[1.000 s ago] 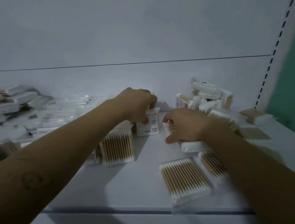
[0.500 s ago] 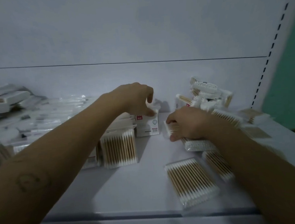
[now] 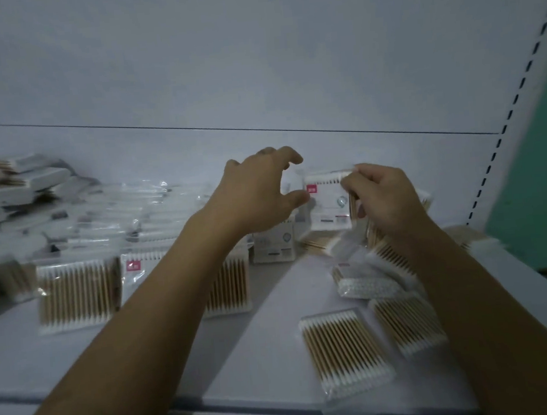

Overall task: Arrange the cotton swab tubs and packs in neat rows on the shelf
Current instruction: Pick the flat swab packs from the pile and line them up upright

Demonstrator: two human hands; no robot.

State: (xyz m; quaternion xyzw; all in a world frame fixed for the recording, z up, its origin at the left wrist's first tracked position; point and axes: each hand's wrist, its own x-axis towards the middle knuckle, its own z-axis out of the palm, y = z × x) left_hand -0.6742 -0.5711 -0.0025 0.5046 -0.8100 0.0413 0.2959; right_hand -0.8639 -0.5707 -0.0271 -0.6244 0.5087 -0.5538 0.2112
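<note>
The right hand (image 3: 383, 197) pinches a pack (image 3: 326, 202) of swabs by its right edge, fingers curled round it. It holds the pack upright above the far part of the shelf (image 3: 146, 357) — the label with its red tag faces the camera. The left hand (image 3: 258, 195) hangs just left of the pack, spread wide with fingers bent like a claw, holding nothing. Its thumb tip is right at the red tag, though I cannot tell whether it touches.

Under the left forearm a row (image 3: 78, 294) of packs stands on edge across the left of the shelf, and a white pack (image 3: 274, 247) stands upright just beyond the row's right end. Near right, two flat packs (image 3: 344, 350) lie side by side, with more jumbled under the right forearm. Far left lies a blurred heap (image 3: 16, 190) of packs — clear bags (image 3: 117, 214) are piled beside it. A slotted upright (image 3: 493, 161) runs up the right side.
</note>
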